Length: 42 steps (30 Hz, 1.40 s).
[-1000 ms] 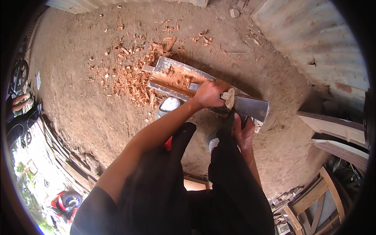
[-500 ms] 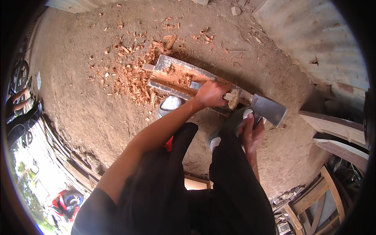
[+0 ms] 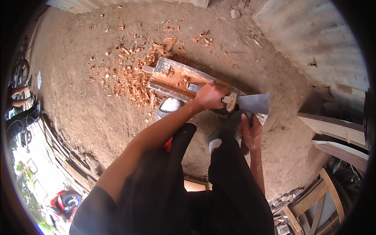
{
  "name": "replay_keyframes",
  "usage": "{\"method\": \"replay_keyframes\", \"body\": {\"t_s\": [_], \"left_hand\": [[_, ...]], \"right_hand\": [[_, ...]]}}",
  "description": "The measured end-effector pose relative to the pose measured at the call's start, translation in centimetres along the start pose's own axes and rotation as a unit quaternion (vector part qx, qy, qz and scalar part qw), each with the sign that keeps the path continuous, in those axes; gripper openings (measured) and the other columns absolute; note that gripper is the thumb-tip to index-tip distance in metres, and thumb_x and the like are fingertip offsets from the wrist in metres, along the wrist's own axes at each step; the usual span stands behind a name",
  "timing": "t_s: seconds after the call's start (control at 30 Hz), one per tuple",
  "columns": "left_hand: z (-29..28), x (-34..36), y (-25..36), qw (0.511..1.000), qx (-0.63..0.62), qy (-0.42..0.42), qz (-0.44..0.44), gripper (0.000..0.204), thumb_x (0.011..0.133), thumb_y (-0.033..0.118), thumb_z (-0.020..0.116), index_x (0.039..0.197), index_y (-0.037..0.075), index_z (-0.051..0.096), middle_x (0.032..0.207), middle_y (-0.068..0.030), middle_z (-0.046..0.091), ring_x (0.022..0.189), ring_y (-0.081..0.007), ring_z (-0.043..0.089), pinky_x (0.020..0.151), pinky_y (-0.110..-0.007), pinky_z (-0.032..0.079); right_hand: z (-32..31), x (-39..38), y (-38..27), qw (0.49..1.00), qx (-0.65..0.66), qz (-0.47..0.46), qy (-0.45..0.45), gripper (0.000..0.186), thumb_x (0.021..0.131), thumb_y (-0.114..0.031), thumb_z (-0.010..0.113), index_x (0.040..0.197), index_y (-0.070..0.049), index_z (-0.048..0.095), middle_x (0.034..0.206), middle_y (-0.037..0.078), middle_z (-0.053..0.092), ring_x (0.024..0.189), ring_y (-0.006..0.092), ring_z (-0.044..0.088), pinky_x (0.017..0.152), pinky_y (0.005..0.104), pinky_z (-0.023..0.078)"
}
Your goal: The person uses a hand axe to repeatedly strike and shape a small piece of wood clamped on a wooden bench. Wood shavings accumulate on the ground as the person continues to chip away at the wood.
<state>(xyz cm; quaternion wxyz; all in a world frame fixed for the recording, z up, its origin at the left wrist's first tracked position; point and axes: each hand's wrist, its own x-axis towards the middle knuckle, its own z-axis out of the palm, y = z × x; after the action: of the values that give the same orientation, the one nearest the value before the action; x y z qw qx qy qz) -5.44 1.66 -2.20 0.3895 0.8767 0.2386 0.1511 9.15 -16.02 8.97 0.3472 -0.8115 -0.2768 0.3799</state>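
My left hand [image 3: 212, 96] is closed round the handle of a chisel [image 3: 193, 87], whose frayed butt sticks out to its right. The flat steel blade points left into the hollow of a wooden block [image 3: 196, 73], reddish inside with worn, pale-flecked outer faces. In my right hand [image 3: 252, 132] is the dark handle of a hatchet [image 3: 254, 103]. Its broad grey head is right beside the chisel butt; whether they touch, I cannot tell. My shoe [image 3: 169, 107] is against the near side of the block, and my other foot is partly hidden under the right hand.
Reddish wood chips [image 3: 131, 80] lie heaped on the dirt floor around the block's left end. A corrugated metal sheet [image 3: 309, 43] stands at the far right. Wooden boards [image 3: 333, 127] and a wooden frame [image 3: 313, 199] are on the right. Another person's arm [image 3: 19, 102] shows at the left edge.
The hatchet head has swung left and up, from right of the block to beside the chisel butt. My right hand turned with it; my left hand and the chisel barely moved.
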Motion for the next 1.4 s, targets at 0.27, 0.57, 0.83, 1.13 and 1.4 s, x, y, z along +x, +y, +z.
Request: {"method": "replay_keyframes", "body": {"t_s": [0.27,0.57,0.83,1.13,1.4], "left_hand": [[-0.5,0.2,0.6,0.999,-0.012,0.036,-0.021,0.048,0.066,0.028,0.072,0.111,0.012,0.072,0.081,-0.0173,0.073,0.077,-0.0365,0.072,0.071,-0.049,0.058],[-0.7,0.6,1.1,0.999,-0.034,0.036,-0.019,0.035,0.064,0.02,0.072,0.097,0.01,0.074,0.08,-0.0153,0.072,0.078,-0.035,0.071,0.07,-0.046,0.057],[-1.2,0.6,0.8,0.999,-0.02,0.029,-0.003,0.038,0.064,0.022,0.071,0.1,0.011,0.074,0.078,-0.016,0.071,0.075,-0.0361,0.071,0.069,-0.047,0.057],[-2.1,0.1,0.8,0.998,-0.039,0.056,-0.006,0.058,0.061,0.016,0.071,0.119,0.012,0.073,0.085,-0.0152,0.073,0.079,-0.0337,0.072,0.071,-0.044,0.058],[-2.1,-0.1,0.0,0.999,-0.021,0.031,-0.006,0.051,0.068,0.026,0.072,0.116,0.01,0.069,0.093,-0.0137,0.073,0.081,-0.0364,0.072,0.074,-0.048,0.059]], "right_hand": [[0.6,0.5,2.1,0.998,-0.054,-0.037,-0.003,0.03,0.104,-0.027,0.062,0.088,-0.003,0.054,0.059,0.002,0.053,0.048,0.0109,0.052,0.043,0.0298,0.041],[0.9,1.6,3.0,0.987,-0.075,-0.131,0.047,0.031,0.104,-0.025,0.063,0.086,-0.001,0.054,0.061,0.004,0.053,0.046,0.0114,0.051,0.043,0.0303,0.041],[1.0,-0.7,-1.2,0.988,-0.024,-0.136,0.067,0.027,0.104,-0.025,0.063,0.094,0.0,0.06,0.066,0.004,0.056,0.049,0.0101,0.052,0.045,0.0289,0.041],[1.7,-1.5,-3.4,0.982,0.169,0.04,0.072,0.033,0.102,-0.024,0.065,0.089,0.006,0.058,0.066,0.016,0.059,0.054,0.0242,0.06,0.053,0.0395,0.045],[-0.3,0.4,-4.2,1.0,0.022,-0.017,0.013,0.029,0.105,-0.024,0.061,0.089,0.0,0.056,0.06,0.003,0.055,0.045,0.0099,0.049,0.042,0.0279,0.039]]}}
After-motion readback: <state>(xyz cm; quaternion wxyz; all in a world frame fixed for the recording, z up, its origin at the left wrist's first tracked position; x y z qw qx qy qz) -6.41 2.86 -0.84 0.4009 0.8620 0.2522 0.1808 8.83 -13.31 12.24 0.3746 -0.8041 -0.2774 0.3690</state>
